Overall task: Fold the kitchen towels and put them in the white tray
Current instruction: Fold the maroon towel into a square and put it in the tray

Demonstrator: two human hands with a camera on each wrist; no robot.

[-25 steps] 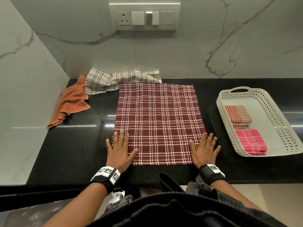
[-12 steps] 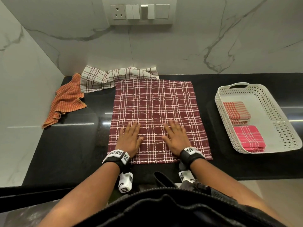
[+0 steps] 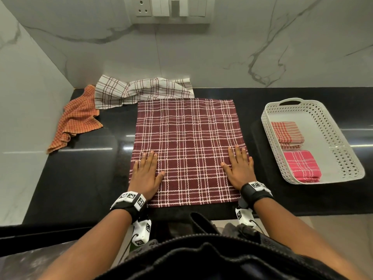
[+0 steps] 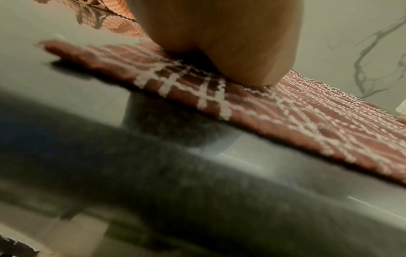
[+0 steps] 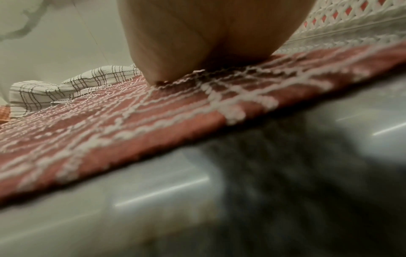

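3 loose towels (image 3: 187, 146) (2 in tray (image 3: 341, 138))

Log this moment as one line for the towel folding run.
step: flattening | item: maroon plaid kitchen towel spread on black countertop | left hand: flat on it | right hand: flat on it | white perforated tray: two folded towels

Black polished countertop (image 3: 84, 178) underneath, reflecting light streaks. White marble wall (image 3: 262, 49) beyond the fingertips, grey-veined. Switch panel (image 3: 171, 9) high ahead: 1 socket, several rocker switches.
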